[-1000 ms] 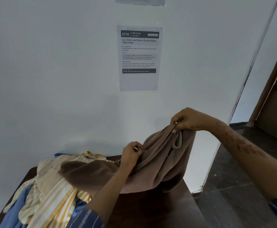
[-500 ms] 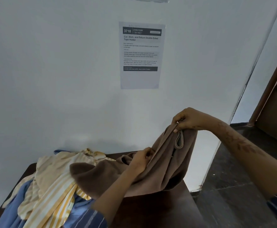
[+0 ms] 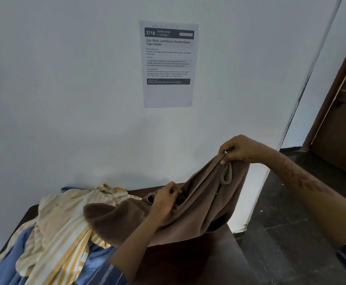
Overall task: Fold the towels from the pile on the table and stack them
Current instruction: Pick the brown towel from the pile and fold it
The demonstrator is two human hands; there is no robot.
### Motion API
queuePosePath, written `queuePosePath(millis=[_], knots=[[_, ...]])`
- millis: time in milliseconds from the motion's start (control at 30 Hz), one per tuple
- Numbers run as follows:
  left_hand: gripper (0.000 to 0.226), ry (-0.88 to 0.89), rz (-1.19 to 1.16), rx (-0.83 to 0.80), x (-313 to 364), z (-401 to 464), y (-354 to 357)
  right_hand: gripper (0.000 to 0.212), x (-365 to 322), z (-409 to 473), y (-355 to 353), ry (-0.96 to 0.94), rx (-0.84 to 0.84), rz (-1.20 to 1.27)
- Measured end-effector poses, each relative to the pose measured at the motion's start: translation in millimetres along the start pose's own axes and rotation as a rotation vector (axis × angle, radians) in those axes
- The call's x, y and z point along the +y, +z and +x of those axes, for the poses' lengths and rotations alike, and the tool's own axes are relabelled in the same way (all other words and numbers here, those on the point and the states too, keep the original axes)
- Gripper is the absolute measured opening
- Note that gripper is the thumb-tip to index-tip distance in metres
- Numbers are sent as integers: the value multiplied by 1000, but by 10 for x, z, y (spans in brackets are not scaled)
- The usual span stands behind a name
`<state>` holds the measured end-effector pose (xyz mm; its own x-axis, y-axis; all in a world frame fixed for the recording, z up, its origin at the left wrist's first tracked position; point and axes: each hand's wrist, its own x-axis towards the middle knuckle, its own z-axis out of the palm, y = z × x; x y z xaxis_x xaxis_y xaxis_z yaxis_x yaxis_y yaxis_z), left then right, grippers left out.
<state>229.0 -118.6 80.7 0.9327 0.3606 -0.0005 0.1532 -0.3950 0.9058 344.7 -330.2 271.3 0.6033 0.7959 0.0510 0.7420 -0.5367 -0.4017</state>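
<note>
Right now the brown towel (image 3: pixel 188 210) slopes from the raised right hand (image 3: pixel 240 149), which pinches its looped corner, down-left to the lower left hand (image 3: pixel 166 199) gripping the bunched middle. Its loose end trails over the striped pile (image 3: pixel 65 229) on the desk (image 3: pixel 188 264), nearer the left hand.

Right hand (image 3: pixel 240 148) pinches corner of brown terry towel (image 3: pixel 188 214) up high, hanging loop just below; left hand (image 3: pixel 164 200) grips its bunched edge lower. Towel's far end drapes on striped yellow/cream & blue cloth pile (image 3: pixel 51 233), dark wooden table (image 3: pixel 198 264).
</note>
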Motion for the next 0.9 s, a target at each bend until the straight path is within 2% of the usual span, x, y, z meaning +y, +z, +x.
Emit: queuePosePath(millis=[100, 233, 333, 467, 500, 600, 633, 733, 833, 900], knots=[[12, 51, -52, 16, -23, -82, -82, 14, 72, -7, -5, 15, 32, -30], [24, 84, 232, 83, -128, -143, -86, 14, 117, 16, 4, 35, 55, -50], [32, 85, 309, 4, -104, -215, -60, 15, 121, 43, 26, 41, 56, -62], [46, 46, 644, -155, -195, -263, -48, 15, 138, 89, 91, 61, 54, -66], [42, 26, 624, -143, -233, -250, -62, 15, 153, 103, 110, 69, 55, -73], [23, 139, 437, -94, -161, -384, -24, 16, 175, 141, 162, 85, 68, -96], [26, 177, 431, -90, -166, -408, -8, 17, 180, 152, 174, 92, 72, -100], [24, 234, 563, -85, -155, -421, -35, 18, 194, 164, 195, 124, 70, -120], [25, 233, 860, -136, -169, -365, -165, 14, 257, 163, 210, 162, 82, -184], [14, 274, 755, -48, -66, -387, -283, 5, 315, 157, 236, 195, 112, -204]])
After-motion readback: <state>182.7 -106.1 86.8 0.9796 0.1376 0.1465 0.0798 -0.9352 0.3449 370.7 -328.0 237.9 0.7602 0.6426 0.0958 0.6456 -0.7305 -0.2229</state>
